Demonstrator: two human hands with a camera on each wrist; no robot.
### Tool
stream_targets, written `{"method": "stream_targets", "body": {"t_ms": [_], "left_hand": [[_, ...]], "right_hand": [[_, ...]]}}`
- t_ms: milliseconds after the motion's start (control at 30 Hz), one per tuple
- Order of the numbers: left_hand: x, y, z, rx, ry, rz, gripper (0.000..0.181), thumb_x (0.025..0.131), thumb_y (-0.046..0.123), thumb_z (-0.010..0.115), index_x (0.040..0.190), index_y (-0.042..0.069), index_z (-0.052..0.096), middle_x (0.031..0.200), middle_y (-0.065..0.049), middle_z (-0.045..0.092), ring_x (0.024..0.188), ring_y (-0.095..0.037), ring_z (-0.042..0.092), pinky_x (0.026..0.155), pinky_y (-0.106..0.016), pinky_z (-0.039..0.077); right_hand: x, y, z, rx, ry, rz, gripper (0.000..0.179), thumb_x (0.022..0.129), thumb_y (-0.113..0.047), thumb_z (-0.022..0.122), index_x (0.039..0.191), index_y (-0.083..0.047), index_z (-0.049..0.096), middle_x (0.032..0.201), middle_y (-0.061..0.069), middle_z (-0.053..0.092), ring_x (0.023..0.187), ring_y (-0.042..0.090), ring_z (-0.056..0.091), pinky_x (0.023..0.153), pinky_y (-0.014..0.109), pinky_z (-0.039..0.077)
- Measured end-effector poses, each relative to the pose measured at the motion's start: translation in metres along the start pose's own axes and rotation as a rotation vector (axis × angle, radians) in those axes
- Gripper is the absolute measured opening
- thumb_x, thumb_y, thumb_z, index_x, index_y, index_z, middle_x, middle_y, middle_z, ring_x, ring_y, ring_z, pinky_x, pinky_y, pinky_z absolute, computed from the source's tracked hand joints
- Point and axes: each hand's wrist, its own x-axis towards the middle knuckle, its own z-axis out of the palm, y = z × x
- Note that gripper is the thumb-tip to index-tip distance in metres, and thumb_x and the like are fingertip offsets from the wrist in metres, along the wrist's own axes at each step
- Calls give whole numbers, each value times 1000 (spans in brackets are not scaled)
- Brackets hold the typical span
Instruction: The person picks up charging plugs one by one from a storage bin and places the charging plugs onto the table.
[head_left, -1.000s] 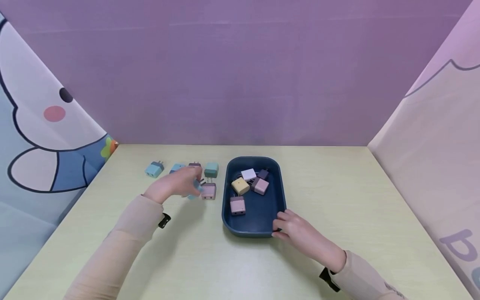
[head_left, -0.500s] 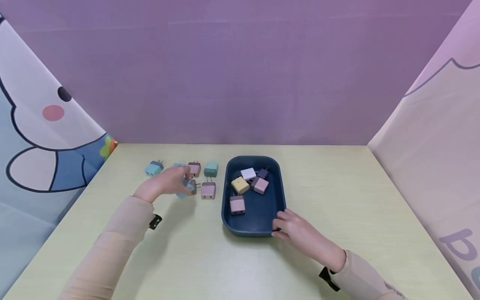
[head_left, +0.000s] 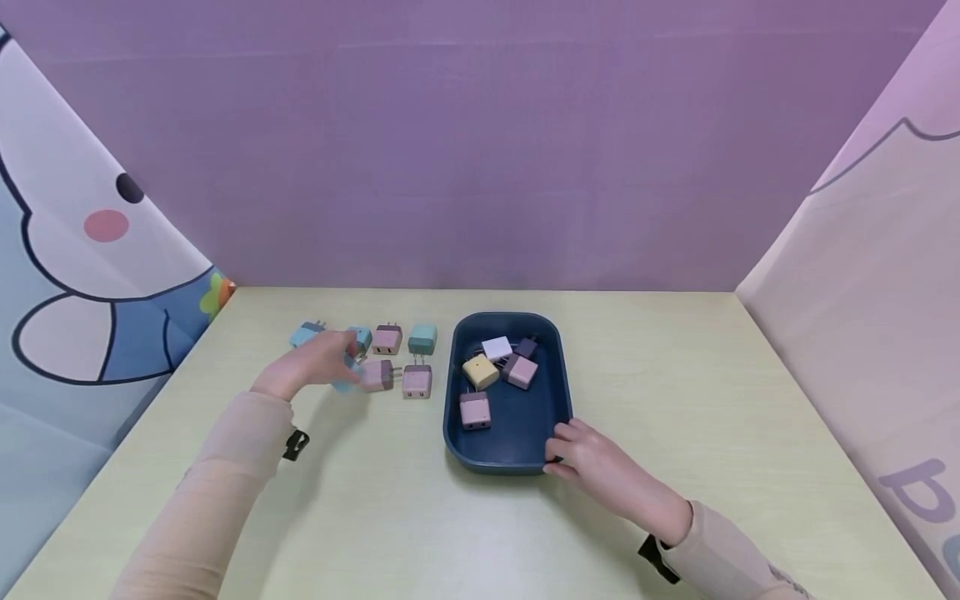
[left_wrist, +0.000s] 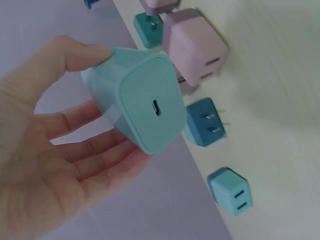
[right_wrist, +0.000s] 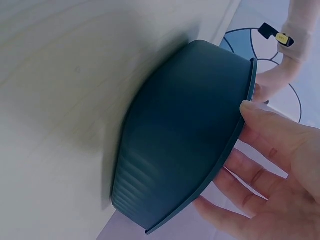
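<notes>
My left hand (head_left: 311,364) is over the left group of chargers, gripping a light blue wall charger (left_wrist: 152,105) between thumb and fingers. A small USB-C slot shows on its end face in the left wrist view. Just right of this hand lie pink chargers (head_left: 377,375) with mauve prong ends, and behind it a blue charger (head_left: 362,337). My right hand (head_left: 596,467) pinches the rim of a dark blue tray (head_left: 517,437) at its near right corner. Inside the tray are a yellow charger (head_left: 481,372), a white one (head_left: 497,349), a dark purple one (head_left: 526,347) and pink ones (head_left: 475,411).
A teal charger (head_left: 422,338) stands in the back row, left of the tray. Another blue charger (head_left: 306,334) sits at the far left of the group, partly behind the left hand. A purple backdrop (head_left: 480,167) rises along the table's (head_left: 675,367) back edge, with printed side panels.
My left hand has moved left, carrying the light blue charger and uncovering pink and blue chargers it had hidden. The right hand and the tray have stayed in place.
</notes>
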Motion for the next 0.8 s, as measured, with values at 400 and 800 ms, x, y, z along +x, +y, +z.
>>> {"method": "stream_targets", "body": {"t_ms": [400,800], "left_hand": [[3,-20,3,0,-20,-59,32,74,15,63,95,-5,49,85,-13,55,71,-21,49,63,-33,45],[8,-34,9,12,-24,-71,32,76,16,64,94,-6,50,89,-16,55,76,-25,51,67,-36,45]], "right_hand": [[-1,-2,-1,1,-10,9,13,73,-13,70,71,-15,58,70,-8,47,67,6,38,57,17,36],[-1,-1,0,6,-14,17,12,74,-13,70,72,-15,58,71,-8,47,68,6,39,58,17,37]]}}
